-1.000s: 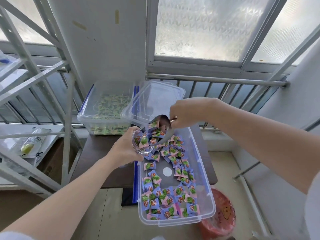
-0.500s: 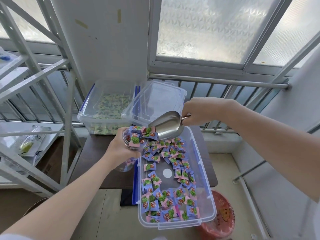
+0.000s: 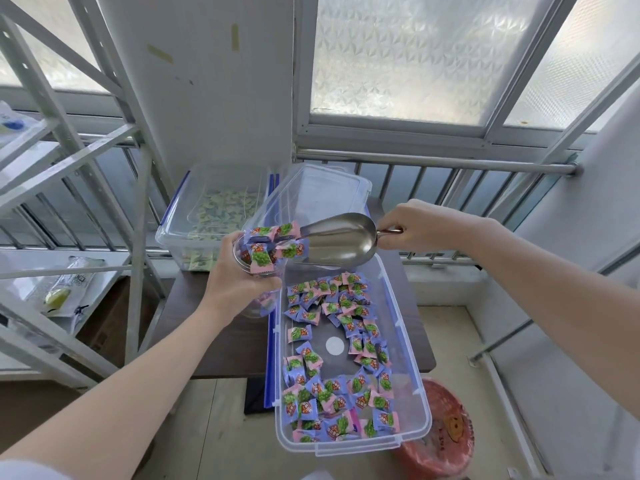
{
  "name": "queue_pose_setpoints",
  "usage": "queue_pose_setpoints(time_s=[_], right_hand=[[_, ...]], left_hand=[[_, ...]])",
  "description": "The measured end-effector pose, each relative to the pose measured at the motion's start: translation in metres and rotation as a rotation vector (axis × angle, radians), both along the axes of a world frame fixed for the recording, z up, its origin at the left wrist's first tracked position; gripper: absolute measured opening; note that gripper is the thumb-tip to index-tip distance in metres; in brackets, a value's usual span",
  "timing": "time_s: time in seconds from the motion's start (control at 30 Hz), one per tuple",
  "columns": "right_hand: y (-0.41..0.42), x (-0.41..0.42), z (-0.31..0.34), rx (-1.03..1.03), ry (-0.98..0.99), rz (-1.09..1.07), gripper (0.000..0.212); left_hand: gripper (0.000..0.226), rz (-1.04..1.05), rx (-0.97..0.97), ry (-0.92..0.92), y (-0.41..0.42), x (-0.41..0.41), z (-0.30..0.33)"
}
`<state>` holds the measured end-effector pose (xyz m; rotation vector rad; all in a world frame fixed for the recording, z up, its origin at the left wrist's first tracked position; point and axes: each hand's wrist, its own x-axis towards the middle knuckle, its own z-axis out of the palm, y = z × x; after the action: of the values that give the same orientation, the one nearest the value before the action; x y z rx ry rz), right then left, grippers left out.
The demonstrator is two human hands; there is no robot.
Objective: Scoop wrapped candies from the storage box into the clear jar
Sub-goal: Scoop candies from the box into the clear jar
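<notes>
My left hand (image 3: 234, 282) grips a clear jar (image 3: 257, 263), held tilted above the left rim of the clear storage box (image 3: 408, 358). Pink and blue wrapped candies (image 3: 266, 245) heap over the jar's mouth. My right hand (image 3: 420, 227) holds the handle of a metal scoop (image 3: 337, 241), whose lip touches the heaped candies at the jar's mouth. The scoop's bowl looks nearly empty. Several more wrapped candies (image 3: 334, 368) lie loose on the box floor below.
The box sits on a small dark table (image 3: 221, 341). Behind it stand a second clear box (image 3: 204, 216) with pale green candies and a clear lid (image 3: 322, 195). A white metal rack (image 3: 69, 188) stands at left, a red bin (image 3: 446, 434) at lower right.
Both hands rose above the box and the scoop tipped level, emptying its candies onto the jar's mouth. The heap on the jar has grown.
</notes>
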<state>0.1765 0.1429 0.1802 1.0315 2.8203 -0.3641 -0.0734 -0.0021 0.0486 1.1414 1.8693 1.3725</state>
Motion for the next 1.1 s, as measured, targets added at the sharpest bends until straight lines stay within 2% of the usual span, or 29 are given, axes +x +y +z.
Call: queue_pose_setpoints(time_s=[0.23,0.43,0.6,0.8,1.0,1.1], right_hand=[[-0.003,0.015,-0.029,-0.127,0.138,-0.088,0.034],[-0.025,0.028,-0.091,-0.23,0.231,-0.161,0.032],[-0.036,0.028,-0.117,-0.248,0.241,-0.185,0.033],[-0.037,0.037,-0.118,-0.271,0.265,-0.209,0.038],[-0.036,0.042,-0.124,-0.23,0.269,-0.283,0.032],[-0.042,0.039,-0.137,-0.189,0.261,-0.377,0.03]], left_hand=[[0.094,0.006,-0.01,-0.02,0.001,-0.002,0.0],[0.087,-0.034,-0.021,0.095,-0.002,-0.002,0.001],[0.086,-0.014,-0.048,0.09,-0.007,-0.003,-0.008],[0.086,0.06,-0.073,0.035,-0.013,-0.001,-0.021],[0.09,0.112,-0.131,0.103,-0.012,-0.008,-0.031],[0.09,0.147,-0.172,0.068,-0.016,-0.014,-0.042]])
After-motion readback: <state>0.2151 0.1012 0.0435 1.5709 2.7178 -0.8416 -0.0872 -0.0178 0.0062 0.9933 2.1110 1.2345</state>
